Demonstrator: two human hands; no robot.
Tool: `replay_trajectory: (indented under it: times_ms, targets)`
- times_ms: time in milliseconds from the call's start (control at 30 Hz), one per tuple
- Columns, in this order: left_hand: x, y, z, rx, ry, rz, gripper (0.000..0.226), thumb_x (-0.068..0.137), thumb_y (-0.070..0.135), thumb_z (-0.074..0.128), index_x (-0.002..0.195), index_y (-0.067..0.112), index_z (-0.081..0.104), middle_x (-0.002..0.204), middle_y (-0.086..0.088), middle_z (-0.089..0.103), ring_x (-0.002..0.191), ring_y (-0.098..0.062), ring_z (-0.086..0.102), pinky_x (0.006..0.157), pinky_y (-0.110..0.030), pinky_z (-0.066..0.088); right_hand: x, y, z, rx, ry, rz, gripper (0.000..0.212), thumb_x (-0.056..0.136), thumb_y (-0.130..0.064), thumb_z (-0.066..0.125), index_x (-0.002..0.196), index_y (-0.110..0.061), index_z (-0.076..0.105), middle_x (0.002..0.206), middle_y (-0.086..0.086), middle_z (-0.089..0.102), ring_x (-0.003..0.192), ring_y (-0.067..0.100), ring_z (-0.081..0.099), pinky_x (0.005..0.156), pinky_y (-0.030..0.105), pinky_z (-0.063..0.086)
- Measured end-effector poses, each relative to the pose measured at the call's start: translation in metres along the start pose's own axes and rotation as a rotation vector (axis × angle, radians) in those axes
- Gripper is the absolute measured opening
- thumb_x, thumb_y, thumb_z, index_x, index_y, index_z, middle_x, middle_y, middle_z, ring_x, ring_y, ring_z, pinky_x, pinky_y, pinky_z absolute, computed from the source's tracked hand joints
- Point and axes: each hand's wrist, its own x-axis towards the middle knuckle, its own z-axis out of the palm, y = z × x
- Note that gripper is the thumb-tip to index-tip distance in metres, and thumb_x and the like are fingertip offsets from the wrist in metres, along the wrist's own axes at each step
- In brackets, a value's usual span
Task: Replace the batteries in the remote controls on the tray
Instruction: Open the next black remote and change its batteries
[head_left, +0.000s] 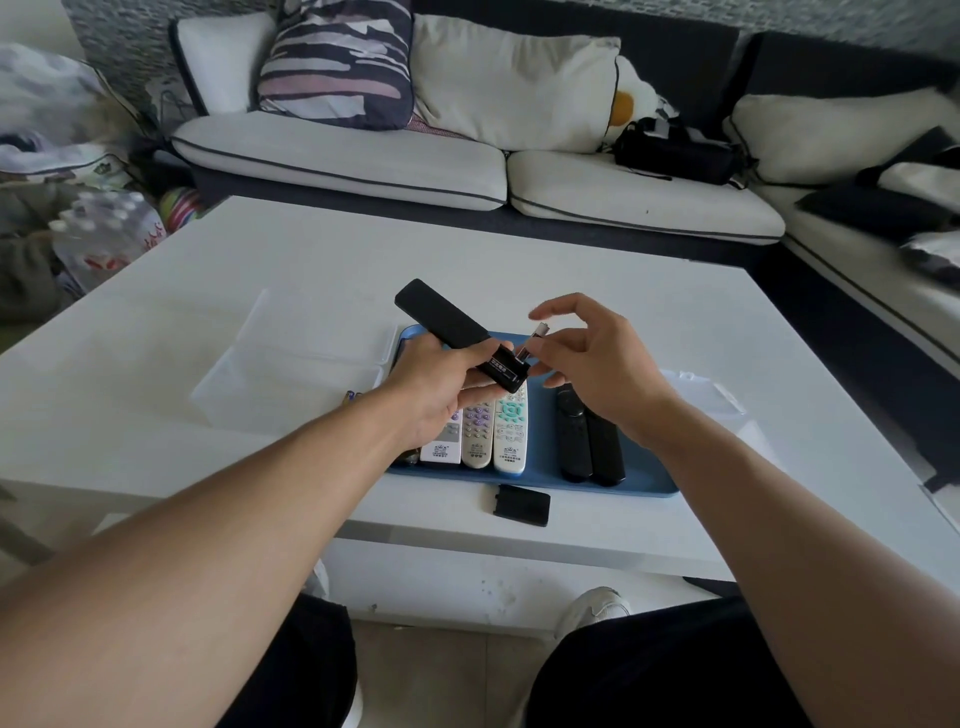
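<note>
My left hand (431, 384) grips the black remote (457, 332) above the tray (649, 486); just right of it, my right hand (597, 374) pinches a battery (535, 340) at its open compartment.

Blue tray (613, 491), black remote (441, 319), striped cushion (337, 62)

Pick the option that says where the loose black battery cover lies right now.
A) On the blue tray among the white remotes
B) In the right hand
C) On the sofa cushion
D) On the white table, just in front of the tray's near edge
D: the battery cover lies flat on the white table, just off the near edge of the blue tray, while the right hand pinches a battery at the black remote.
</note>
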Motion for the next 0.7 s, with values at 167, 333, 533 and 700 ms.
replay_trajectory:
  times_ms: [167, 333, 533, 700]
  targets:
    - [0.0, 0.002, 0.003, -0.059, -0.018, 0.018, 0.012, 0.098, 0.002, 0.058, 0.11, -0.002, 0.061, 0.097, -0.014, 0.076, 0.083, -0.027, 0.076, 0.069, -0.035, 0.063, -0.002, -0.001, 0.004, -0.226, 0.131, -0.06, 0.014, 0.083, -0.024, 0.08, 0.082, -0.023, 0.065, 0.078, -0.008, 0.075, 0.066, 0.001, 0.065, 0.054, 0.01, 0.044]
    - [0.0, 0.002, 0.003, -0.088, 0.003, 0.02, 0.023, 0.098, 0.002, 0.059, 0.119, -0.006, 0.058, 0.097, -0.011, 0.077, 0.086, -0.028, 0.076, 0.071, -0.036, 0.063, -0.007, -0.002, 0.008, -0.349, 0.167, -0.063, 0.009, 0.08, -0.03, 0.082, 0.082, -0.029, 0.073, 0.076, -0.015, 0.07, 0.073, 0.005, 0.066, 0.06, 0.021, 0.049]
    - [0.001, 0.002, 0.0, -0.061, 0.006, 0.031, 0.025, 0.098, 0.001, 0.059, 0.122, -0.005, 0.058, 0.099, -0.008, 0.078, 0.085, -0.024, 0.076, 0.073, -0.037, 0.063, -0.011, -0.008, 0.007, -0.469, 0.103, -0.035, 0.009, 0.085, -0.04, 0.076, 0.093, -0.043, 0.078, 0.076, -0.011, 0.071, 0.069, 0.006, 0.063, 0.052, 0.019, 0.043]
    - [0.001, 0.003, -0.001, -0.006, -0.017, 0.033, 0.018, 0.097, 0.002, 0.059, 0.114, -0.004, 0.063, 0.1, -0.009, 0.077, 0.085, -0.025, 0.075, 0.074, -0.038, 0.063, -0.01, -0.003, 0.005, -0.383, 0.08, -0.034, 0.004, 0.083, -0.036, 0.08, 0.085, -0.038, 0.077, 0.076, -0.017, 0.071, 0.072, 0.0, 0.063, 0.052, 0.007, 0.04]
